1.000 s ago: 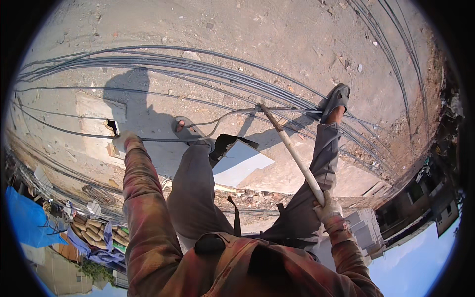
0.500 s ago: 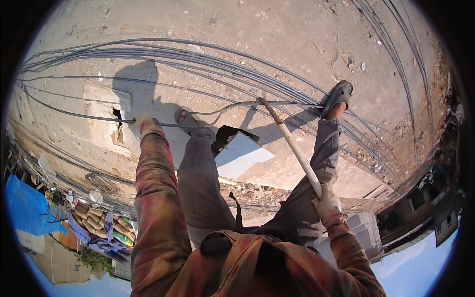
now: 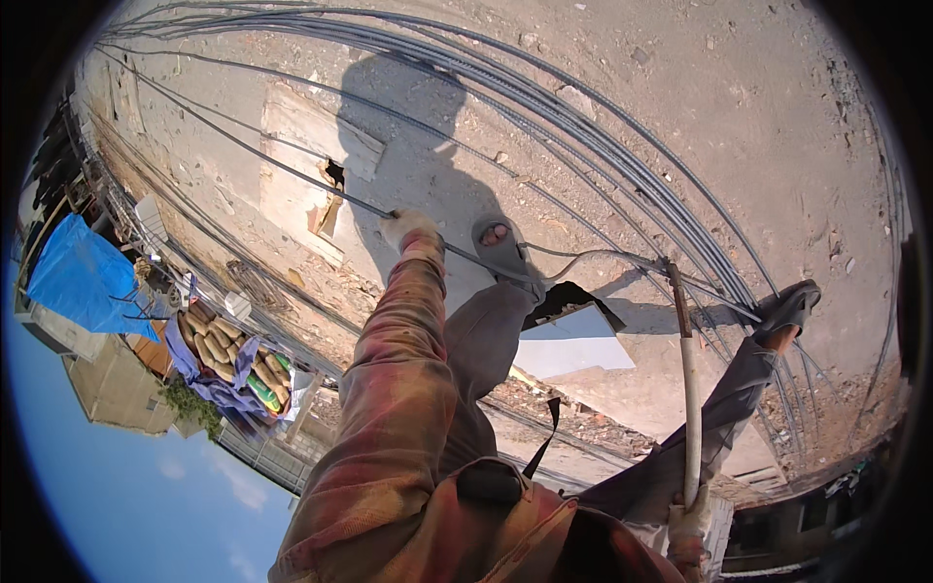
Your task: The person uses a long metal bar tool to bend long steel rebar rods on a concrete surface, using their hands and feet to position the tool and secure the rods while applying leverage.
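Observation:
A pale glove covers my left hand, whose fingers are wrapped round a long grey steel bar slanting across the ground. Beyond that hand, past my left sandal, the bar shows a bent, wavy stretch. At this stretch's right end sits the rusty tip of a long pipe-like lever, pale along most of its length; how tip and bar fit together is too small to tell. My gloved right hand, low at the right by my leg, grips the lever's near end.
Several long steel bars lie bundled on the dusty ground, running beneath my right sandal. A light flat board lies by a dark hole between my legs. Left are a broken slab, a blue tarp and stacked sacks.
The view has turned, so the ground and bars appear tilted and shifted right. My right hand and the lever's near end are lower, closer to my body. Both hands keep their grip.

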A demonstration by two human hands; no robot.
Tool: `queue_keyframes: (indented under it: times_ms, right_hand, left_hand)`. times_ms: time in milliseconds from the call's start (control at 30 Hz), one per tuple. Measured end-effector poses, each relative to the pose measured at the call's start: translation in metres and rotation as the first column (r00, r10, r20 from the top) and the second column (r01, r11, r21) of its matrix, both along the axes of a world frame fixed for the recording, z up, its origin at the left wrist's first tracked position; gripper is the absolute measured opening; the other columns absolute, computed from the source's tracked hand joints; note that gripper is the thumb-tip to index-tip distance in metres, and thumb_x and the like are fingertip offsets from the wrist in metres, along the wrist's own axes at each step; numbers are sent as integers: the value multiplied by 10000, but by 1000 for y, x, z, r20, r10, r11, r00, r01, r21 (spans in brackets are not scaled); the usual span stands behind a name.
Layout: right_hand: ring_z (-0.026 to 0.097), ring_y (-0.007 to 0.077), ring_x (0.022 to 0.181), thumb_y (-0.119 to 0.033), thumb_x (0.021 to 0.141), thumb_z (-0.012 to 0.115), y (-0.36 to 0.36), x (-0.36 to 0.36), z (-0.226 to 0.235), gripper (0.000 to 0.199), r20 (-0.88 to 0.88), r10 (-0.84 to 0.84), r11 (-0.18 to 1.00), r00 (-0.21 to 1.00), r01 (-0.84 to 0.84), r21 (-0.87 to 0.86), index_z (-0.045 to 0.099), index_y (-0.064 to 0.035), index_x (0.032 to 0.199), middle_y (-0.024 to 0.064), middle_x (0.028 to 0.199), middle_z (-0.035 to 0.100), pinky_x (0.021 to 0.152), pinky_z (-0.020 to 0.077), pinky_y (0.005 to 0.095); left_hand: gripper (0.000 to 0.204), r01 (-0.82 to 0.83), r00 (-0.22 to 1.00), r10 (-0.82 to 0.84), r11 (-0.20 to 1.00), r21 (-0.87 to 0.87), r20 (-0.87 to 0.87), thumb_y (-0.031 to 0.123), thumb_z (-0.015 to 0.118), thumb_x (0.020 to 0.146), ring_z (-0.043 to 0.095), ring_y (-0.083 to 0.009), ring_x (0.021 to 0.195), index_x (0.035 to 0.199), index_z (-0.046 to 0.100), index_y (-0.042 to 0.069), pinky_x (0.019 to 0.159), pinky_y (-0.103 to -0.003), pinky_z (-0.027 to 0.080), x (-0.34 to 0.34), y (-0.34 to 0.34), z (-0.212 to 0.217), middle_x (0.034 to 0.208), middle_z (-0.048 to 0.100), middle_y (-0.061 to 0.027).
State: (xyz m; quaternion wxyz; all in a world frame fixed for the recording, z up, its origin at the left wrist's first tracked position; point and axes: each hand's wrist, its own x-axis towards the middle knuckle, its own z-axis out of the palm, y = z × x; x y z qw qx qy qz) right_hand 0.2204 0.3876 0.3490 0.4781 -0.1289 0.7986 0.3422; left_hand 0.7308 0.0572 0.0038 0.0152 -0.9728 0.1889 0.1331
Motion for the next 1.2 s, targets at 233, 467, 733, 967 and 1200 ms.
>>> queue_keyframes:
  times_ms: [233,467,733,967,1200]
  right_hand:
    - [634,429,822,-219,762,704,-35,17,7,542,113,59,997,992,-66,51,470,-62,1224,246,869,648,657,508,481]
    - [621,432,897,-182,745,690,-52,-9,11,462,192,17,992,981,8,-128,509,-54,1150,250,927,638,761,497,480]
    - [608,444,913,-212,764,629,-130,-40,27,450,323,271,959,907,-224,-175,514,-10,1149,274,901,631,786,496,488]
    - [625,431,857,-135,767,652,-206,-80,20,409,260,721,687,643,-714,-139,499,-33,1132,236,842,645,734,505,487]
    - [642,289,866,-59,746,621,-198,-105,29,427,383,295,928,875,-166,-333,497,10,1148,191,882,625,744,494,383]
  left_hand:
    - [339,578,370,-777,-237,781,-509,331,561,858,613,-250,1055,1107,690,140,847,-331,478,6,-59,-55,1160,654,-77]
    - [379,-173,933,26,907,-385,-358,131,592,837,627,-239,841,1204,513,72,681,-383,513,-19,-37,7,1010,649,-97]
    - [305,-357,496,56,923,-145,-866,127,663,831,626,-181,704,1116,556,152,539,-354,489,-83,-85,36,833,627,-48]
    - [269,-113,456,-206,952,-286,-866,113,687,783,606,-163,794,1040,618,72,749,-293,479,-137,43,7,867,653,-41]
    - [478,427,616,-192,896,120,-764,233,693,788,610,-202,872,1233,550,133,779,-333,489,-145,145,-13,945,640,-82]
